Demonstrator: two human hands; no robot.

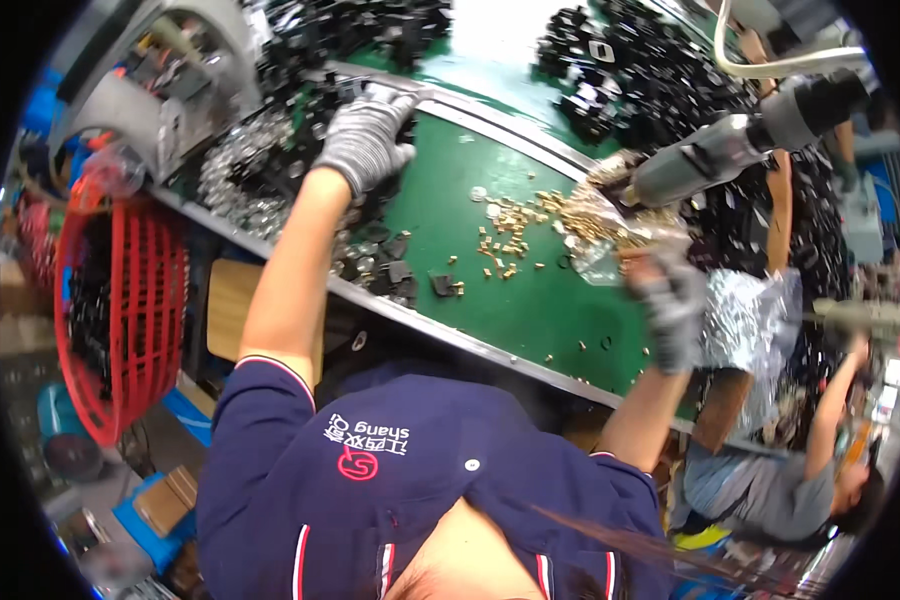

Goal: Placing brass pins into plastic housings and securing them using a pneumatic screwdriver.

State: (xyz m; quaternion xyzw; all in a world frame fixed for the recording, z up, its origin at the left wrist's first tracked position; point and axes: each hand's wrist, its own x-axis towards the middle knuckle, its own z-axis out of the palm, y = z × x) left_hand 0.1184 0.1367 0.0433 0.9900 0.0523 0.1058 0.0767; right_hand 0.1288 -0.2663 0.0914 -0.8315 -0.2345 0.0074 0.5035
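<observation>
My left hand (368,138), in a grey striped knit glove, reaches to the metal rail (470,118) at the far side of the green work surface (440,180). Its fingers lie stretched over the rail, thumb apart, beside a heap of small black parts (355,35). My right hand (673,312), gloved alike, is smeared by motion; whether it holds anything cannot be made out. It is close to a clear plastic bag (598,262) and a pile of small brass pieces (590,215). More brass pieces (507,228) lie scattered on the green surface to the left.
A grey cylindrical tool (705,155) hangs over the brass pile. Clear round parts (242,165) and black caps (398,275) line the near left edge. A silvery plastic bag (750,315) lies right of my right hand. A red basket (120,320) stands left; another person (780,480) sits at right.
</observation>
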